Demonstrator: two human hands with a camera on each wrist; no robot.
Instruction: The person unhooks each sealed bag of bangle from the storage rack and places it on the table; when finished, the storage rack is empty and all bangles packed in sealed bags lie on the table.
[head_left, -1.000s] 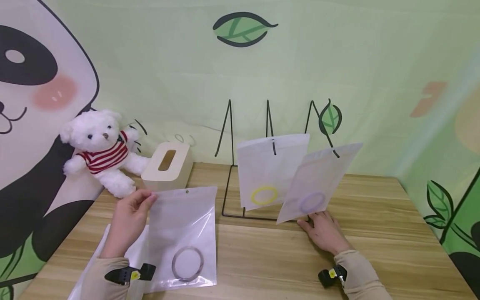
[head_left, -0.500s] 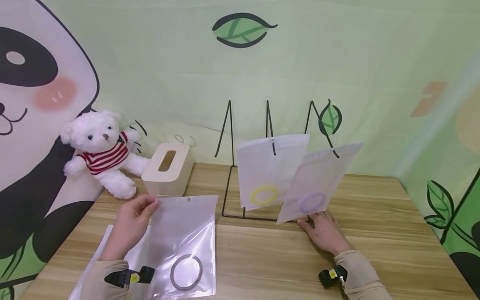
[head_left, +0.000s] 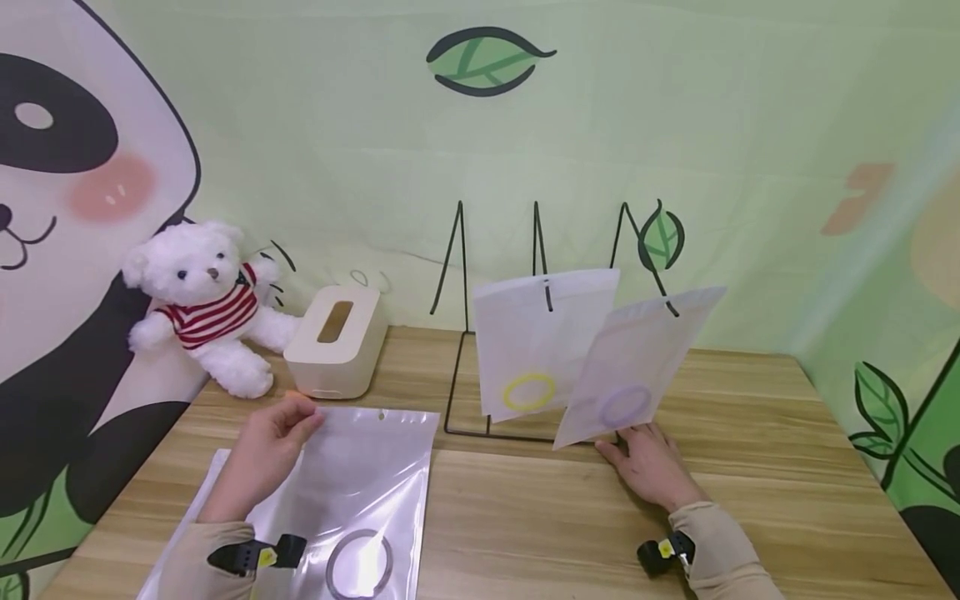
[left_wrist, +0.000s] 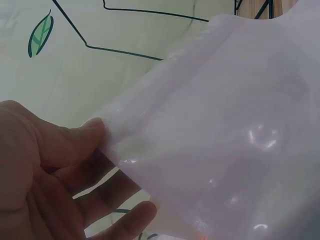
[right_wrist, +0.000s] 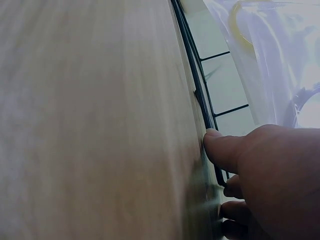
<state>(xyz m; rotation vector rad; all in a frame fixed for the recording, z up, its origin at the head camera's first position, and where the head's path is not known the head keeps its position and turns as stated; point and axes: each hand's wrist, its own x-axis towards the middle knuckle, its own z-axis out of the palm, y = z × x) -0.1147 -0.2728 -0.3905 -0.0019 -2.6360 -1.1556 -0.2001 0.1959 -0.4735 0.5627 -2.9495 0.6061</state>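
Glossy white plastic pouch (head_left: 363, 487), pinched by the left hand (head_left: 266, 454), dips lower, still unhung; the right hand (head_left: 651, 465) grips the black wire rack (right_wrist: 201, 101).

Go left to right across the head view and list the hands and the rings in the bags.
Left hand → gray ring → yellow ring → pale purple ring. The right hand is left out, since it overlaps the purple one's span.
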